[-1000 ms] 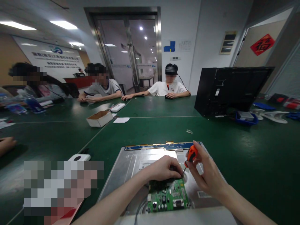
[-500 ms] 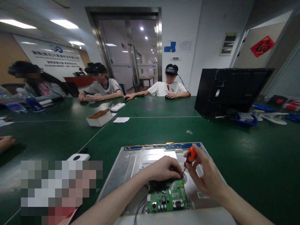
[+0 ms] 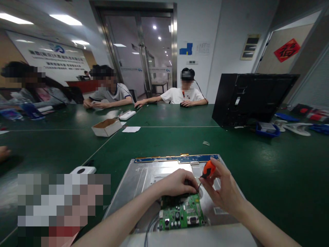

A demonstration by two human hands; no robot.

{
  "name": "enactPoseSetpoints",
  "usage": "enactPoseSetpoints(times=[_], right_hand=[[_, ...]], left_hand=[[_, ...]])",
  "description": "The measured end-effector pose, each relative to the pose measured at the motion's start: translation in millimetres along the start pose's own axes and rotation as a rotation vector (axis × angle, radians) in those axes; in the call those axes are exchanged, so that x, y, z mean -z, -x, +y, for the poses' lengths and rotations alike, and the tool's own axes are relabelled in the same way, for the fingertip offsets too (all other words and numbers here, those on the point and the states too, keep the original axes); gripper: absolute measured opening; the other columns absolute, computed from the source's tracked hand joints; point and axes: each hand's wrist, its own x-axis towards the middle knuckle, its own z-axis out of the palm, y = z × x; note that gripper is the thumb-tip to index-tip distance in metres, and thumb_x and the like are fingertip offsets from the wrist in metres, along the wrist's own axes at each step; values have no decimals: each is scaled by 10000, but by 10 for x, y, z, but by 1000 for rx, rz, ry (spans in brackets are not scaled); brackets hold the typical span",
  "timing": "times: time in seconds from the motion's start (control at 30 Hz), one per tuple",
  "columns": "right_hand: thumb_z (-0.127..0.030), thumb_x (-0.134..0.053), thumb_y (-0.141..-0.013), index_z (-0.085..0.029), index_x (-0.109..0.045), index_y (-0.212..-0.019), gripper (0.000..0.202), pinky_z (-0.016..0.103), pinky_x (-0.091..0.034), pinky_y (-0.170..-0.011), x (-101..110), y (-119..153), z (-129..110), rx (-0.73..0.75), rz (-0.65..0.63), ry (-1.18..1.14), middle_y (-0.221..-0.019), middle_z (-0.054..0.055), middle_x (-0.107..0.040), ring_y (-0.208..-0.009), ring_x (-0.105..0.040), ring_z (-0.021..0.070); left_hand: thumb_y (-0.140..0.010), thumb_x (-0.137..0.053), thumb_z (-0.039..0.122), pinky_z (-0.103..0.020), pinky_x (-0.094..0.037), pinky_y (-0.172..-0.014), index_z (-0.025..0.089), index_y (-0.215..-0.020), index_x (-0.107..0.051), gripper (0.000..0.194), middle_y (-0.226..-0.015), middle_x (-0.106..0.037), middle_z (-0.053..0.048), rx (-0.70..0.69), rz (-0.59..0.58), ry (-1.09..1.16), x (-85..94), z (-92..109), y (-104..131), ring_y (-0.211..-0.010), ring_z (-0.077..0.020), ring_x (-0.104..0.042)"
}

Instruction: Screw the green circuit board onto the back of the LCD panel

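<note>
An orange and black screwdriver (image 3: 208, 168) slants down to the left, pinched between the fingers of my right hand (image 3: 226, 188). Its shaft reaches the top right corner of a green circuit board (image 3: 180, 213). At that same corner, the fingers of my left hand (image 3: 181, 181) are closed close to the screwdriver's tip; whatever they grip is hidden. The board lies on a silver metal display panel (image 3: 138, 181), which has a narrow blue circuit strip (image 3: 164, 160) along its far edge. A grey cable (image 3: 149, 226) runs beside the board's left side.
Several people sit around the green table (image 3: 269, 178). Ahead on the right stands a black monitor (image 3: 252, 99), with a blue tray (image 3: 268, 131) by it. A white box (image 3: 107, 128), some paper (image 3: 131, 129) and a white device (image 3: 83, 169) lie to the left.
The screwdriver's handle has turned and leans more to the left, with my right fingers shifted around it. My left hand stays at the board's corner. The whole view has shifted slightly.
</note>
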Motion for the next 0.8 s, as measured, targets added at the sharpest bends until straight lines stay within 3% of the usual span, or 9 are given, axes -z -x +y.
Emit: enactPoseSetpoints(times=[0.17,0.6,0.8], right_hand=[[-125,-456,-923,-247,-170,-1508,663,248,-506,-444,20,-19,-34,5,-38,-61,-850,43,-653,-526,-573,130],[-178,-500,-938,-245,-178,-1496,648,233,-474,-430,-13,26,34,30,-10,22,-705,-21,-610,-469,-549,126],[-175,-482,-942,-221,-195,-1493,624,229,-475,-429,4,12,22,51,-19,31,-740,0,-637,-474,-550,120]], left_hand=[[-781,-675,109,-230,-479,-688,170,-877,-764,144,-767,-718,2,1,-11,28,1,15,-1,-719,-155,-637],[-784,-655,97,-244,-482,-722,153,-906,-764,173,-823,-738,-19,-17,-2,-28,4,18,4,-768,-177,-654],[-785,-656,99,-248,-482,-742,167,-901,-764,173,-836,-740,-13,-27,-5,-40,4,-10,-4,-784,-178,-657]])
